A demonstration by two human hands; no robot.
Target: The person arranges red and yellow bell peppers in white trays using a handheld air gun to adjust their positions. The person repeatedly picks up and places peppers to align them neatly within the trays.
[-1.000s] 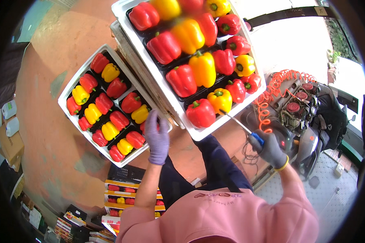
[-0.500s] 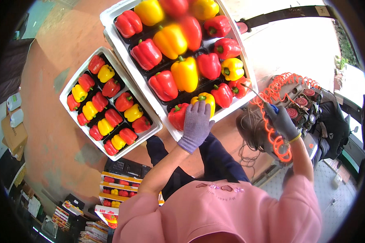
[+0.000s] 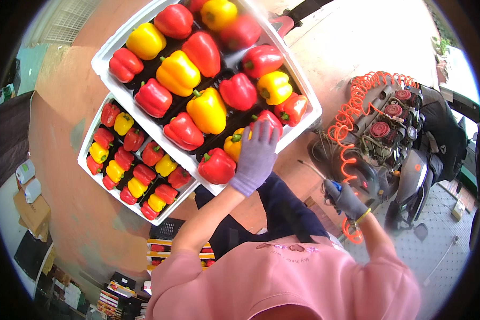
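Note:
My left hand (image 3: 253,160), in a purple glove, lies with extended fingers on a red pepper (image 3: 268,121) at the front of the upper white tray (image 3: 308,111), beside a yellow pepper (image 3: 233,140) and another red one (image 3: 217,166). This tray carries red and yellow peppers in black liners, several rows of them. My right hand (image 3: 345,198), gray-gloved, grips a blue-handled air blow gun (image 3: 333,185); its thin metal nozzle (image 3: 313,169) points up-left, outside the tray.
A smaller-looking pepper tray (image 3: 85,154) sits lower left. At right, an orange coiled hose (image 3: 346,130) hangs by a compressor-like machine (image 3: 380,129) and a scooter (image 3: 416,170). Boxed peppers (image 3: 160,248) are below; cartons (image 3: 29,210) stand far left.
My left hand moved from beside the lower tray onto the upper tray's front peppers, shifting rightward along them. My right hand drew the nozzle away from the peppers and downward. The view shifted.

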